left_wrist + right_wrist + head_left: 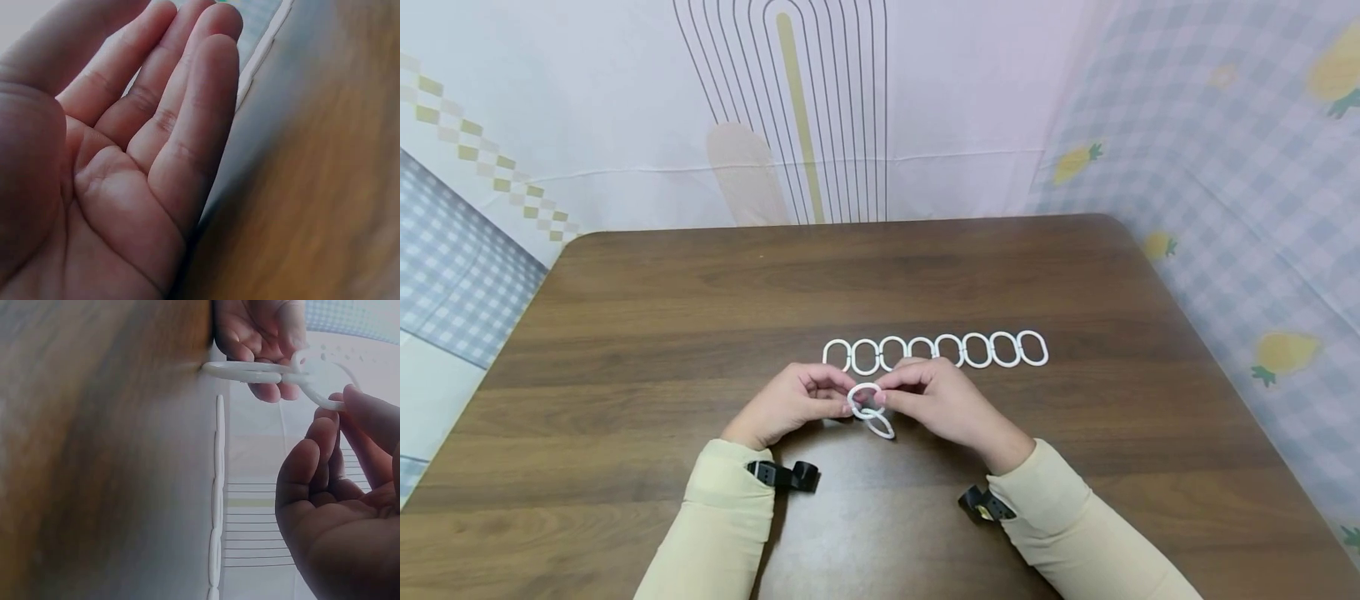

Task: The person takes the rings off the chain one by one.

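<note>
A white oval plastic chain link [865,386] is between the two hands, just above the table's middle. My left hand [801,404] pinches its left side, and my right hand [943,400] pinches its right side between thumb and finger. A second white link [891,431] hangs through the first; in the right wrist view this hanging link [244,375] reaches down to the wooden surface or close to it. The left wrist view shows the left palm [119,194] with fingers bent, while the held link is out of sight there.
Behind the hands, several white links [1047,350] lie side by side in a row on the brown wooden table [700,300]. The right hand partly covers some of them. Patterned cloth [962,100] hangs beyond the table's far edge and along its sides.
</note>
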A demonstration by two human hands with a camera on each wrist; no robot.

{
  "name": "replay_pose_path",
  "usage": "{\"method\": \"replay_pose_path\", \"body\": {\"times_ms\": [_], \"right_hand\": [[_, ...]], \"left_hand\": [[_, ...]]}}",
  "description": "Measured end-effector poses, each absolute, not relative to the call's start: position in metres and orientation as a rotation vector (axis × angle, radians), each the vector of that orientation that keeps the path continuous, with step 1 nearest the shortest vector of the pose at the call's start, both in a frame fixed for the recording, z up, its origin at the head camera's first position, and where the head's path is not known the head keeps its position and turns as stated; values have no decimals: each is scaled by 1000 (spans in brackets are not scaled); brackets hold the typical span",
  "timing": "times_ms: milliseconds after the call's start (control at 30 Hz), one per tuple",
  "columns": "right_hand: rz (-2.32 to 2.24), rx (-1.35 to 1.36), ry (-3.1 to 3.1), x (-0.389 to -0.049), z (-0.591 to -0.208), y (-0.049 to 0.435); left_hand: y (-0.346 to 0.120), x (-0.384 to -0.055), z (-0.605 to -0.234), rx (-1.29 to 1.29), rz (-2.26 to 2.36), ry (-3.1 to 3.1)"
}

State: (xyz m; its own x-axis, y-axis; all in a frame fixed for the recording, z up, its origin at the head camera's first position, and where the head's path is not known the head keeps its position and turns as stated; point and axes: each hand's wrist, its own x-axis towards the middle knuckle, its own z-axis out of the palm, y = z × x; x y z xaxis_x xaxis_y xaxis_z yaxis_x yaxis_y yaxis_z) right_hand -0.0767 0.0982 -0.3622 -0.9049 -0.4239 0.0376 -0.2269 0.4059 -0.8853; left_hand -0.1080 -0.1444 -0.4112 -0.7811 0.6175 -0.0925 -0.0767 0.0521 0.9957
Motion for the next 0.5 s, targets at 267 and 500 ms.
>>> {"method": "replay_pose_path", "body": {"times_ms": [267, 500], "right_hand": [[-1554, -587, 2465, -75, -362, 97], [-1597, -590, 2453, -75, -362, 97]], "left_hand": [[-138, -104, -411, 635, 1693, 1903], [-138, -104, -411, 623, 1681, 1982]]}}
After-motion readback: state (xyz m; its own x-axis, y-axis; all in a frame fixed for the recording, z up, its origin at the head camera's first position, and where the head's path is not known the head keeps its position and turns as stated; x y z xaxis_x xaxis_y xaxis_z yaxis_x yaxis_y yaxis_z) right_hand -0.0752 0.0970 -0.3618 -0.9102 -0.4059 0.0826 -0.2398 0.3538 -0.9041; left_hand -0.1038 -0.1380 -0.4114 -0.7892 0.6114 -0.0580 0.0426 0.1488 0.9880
